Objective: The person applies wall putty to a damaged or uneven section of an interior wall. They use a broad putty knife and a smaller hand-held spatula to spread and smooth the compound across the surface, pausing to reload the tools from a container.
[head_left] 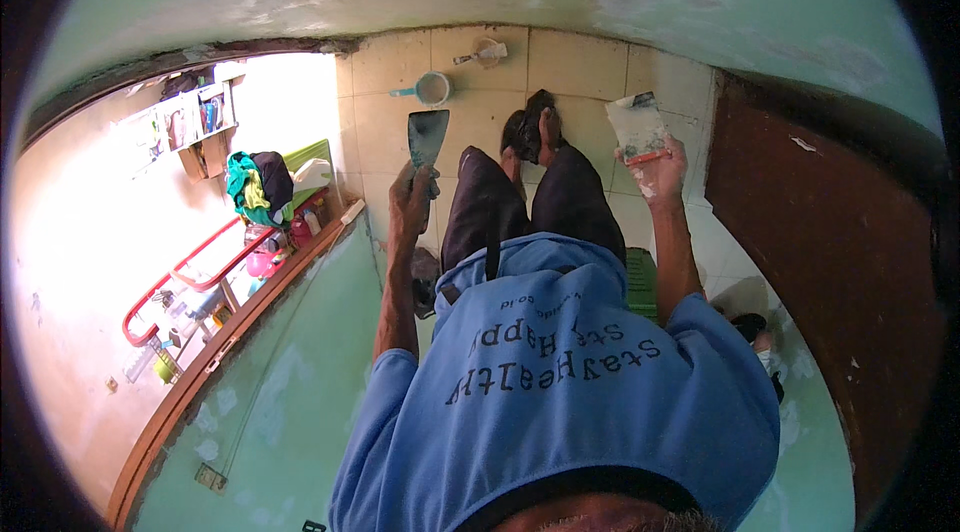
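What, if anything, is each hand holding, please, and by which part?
The left hand grips a grey flared metal scraper by its dark handle; the right hand holds a whitish smeared flat scraper by its reddish edge.

Left hand (412,190) hid most of the handle of the dark scraper (428,137). Contents of the dipper (433,89) were too small to identify. Lower edge cut off wearer's head (600,518).

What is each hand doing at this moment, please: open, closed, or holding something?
Left hand: closed, holding a wide scraper.
Right hand: closed, holding a smeared scraper by its red edge.
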### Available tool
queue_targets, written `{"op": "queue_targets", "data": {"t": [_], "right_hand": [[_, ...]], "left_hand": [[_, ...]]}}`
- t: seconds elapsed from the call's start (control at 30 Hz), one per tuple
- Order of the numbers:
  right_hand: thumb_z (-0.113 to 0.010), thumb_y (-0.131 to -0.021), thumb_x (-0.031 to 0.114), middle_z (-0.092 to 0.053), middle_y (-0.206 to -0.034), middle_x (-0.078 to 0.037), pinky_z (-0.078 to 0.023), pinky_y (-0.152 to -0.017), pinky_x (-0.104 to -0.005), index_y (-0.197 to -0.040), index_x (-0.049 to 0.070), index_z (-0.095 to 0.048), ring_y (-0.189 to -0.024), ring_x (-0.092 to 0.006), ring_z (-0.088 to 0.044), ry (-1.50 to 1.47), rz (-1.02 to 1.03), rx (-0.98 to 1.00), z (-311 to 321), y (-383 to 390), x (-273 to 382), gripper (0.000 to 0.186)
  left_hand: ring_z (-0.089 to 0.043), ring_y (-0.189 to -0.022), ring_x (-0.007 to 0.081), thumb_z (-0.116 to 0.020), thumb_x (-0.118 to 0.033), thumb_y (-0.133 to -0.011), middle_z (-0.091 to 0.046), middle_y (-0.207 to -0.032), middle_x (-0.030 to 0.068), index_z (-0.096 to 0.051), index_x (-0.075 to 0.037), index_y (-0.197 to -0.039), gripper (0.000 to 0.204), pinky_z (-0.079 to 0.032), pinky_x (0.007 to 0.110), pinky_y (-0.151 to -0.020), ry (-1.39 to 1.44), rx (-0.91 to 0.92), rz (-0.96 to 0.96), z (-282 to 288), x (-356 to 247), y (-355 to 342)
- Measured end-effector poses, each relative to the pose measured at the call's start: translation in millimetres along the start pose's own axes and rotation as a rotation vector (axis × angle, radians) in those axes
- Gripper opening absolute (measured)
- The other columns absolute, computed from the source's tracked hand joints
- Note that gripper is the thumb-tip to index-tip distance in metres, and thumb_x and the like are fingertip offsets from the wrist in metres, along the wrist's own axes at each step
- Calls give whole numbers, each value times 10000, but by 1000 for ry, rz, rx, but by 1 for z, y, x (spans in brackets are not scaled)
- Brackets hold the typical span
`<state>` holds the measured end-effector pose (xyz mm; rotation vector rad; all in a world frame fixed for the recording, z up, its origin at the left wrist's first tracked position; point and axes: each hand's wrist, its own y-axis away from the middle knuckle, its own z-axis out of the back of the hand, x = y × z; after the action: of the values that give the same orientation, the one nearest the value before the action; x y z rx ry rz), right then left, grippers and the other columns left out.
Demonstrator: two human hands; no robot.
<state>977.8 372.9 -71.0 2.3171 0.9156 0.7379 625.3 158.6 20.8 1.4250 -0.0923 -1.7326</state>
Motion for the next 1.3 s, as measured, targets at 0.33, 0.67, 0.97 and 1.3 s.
{"op": "queue_targets", "data": {"t": [0.33, 0.67, 0.97, 1.3], "right_hand": [[-578, -922, 332, -343, -1479, -277, -444, -1005, -556, -1467, 7, -301, -1321, -453, -402, -432, -380, 453, -52, 9, -12, 692], [-581, -922, 400, -338, -1499, -246, -439, -970, -574, -1468, 52, -338, -1350, -465, -359, -193, -367, 354, -90, 9, -60, 692], [-561, -940, 422, -366, -1465, -269, -446, -1001, -580, -1468, 26, -311, -1307, -456, -418, -262, -339, 245, -79, 6, -135, 706], [-585, -929, 419, -372, -1474, -229, -463, -957, -552, -1456, 66, -355, -1329, -414, -404, -177, -345, 345, -89, -40, -89, 675]], "left_hand": [[-509, -610, 115, -501, -259, -995, -556, -676, 40, -611, -10, -915, 284, -407, 268, -572, 105, -22, 3, 6, 69, 18], [-517, -620, 110, -500, -254, -995, -561, -691, 37, -616, -1, -933, 285, -417, 268, -567, 176, -16, -16, 31, 73, 5], [-504, -597, 103, -500, -257, -991, -552, -686, 30, -607, -8, -920, 280, -401, 268, -537, 203, -83, -6, 69, 142, -3], [-438, -442, 73, -488, -330, -1003, -548, -674, 22, -602, -24, -957, 330, -328, 252, -363, 287, -222, 216, 43, 131, 29]]}}
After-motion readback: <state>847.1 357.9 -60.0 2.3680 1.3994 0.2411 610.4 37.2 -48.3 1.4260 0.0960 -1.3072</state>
